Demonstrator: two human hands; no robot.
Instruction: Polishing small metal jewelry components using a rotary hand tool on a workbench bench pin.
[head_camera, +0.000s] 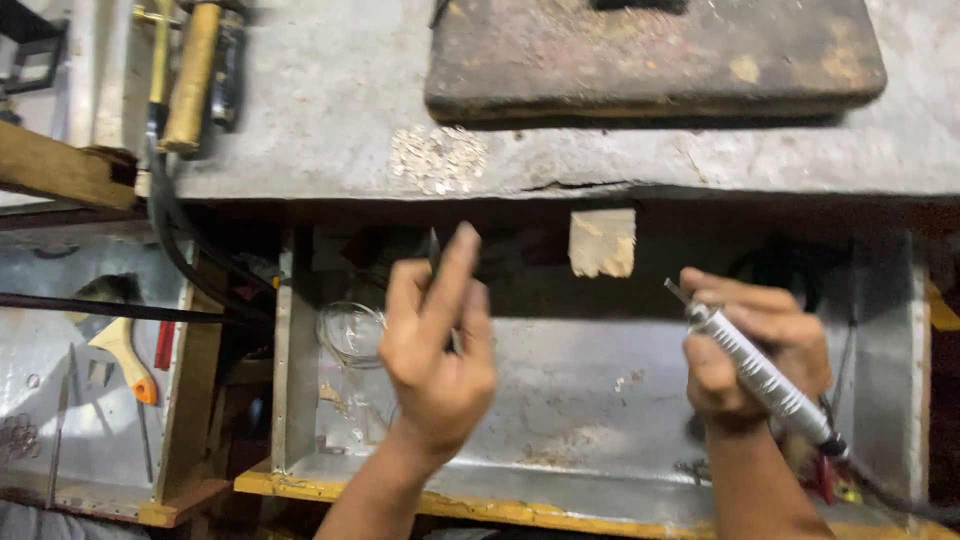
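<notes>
My left hand (437, 350) is nearest, raised over the metal-lined tray (590, 400) with its back toward me. The fingers are drawn together and point up and away; something thin and dark, perhaps a small metal piece (433, 248), shows between the fingertips, but the motion blur keeps me from telling what it is or how firmly I pinch it.

To the right, my right hand (755, 345) is wrapped shut around a slim silver rotary handpiece (755, 372). Its tip points up and to the left, toward my left hand but well apart from it, and its dark cord end runs down to the right past my wrist.

Both hands hover above the tray, which has a yellow near edge (480, 508) and a dusty grey floor. A coil of thin wire (350, 330) lies in the tray's left part, just left of my left hand.

Beyond the tray, a small wooden peg (602, 242) juts out from the front edge of the grey desk (330, 110). On the desk a patch of pale filings (438, 158) lies near the edge, and farther off sits a dark, worn block (655, 55). At the far left of the desk lies a wooden-handled tool (192, 75).

In the left compartment a small tool with an orange tip (130, 360) rests on the metal sheet.
</notes>
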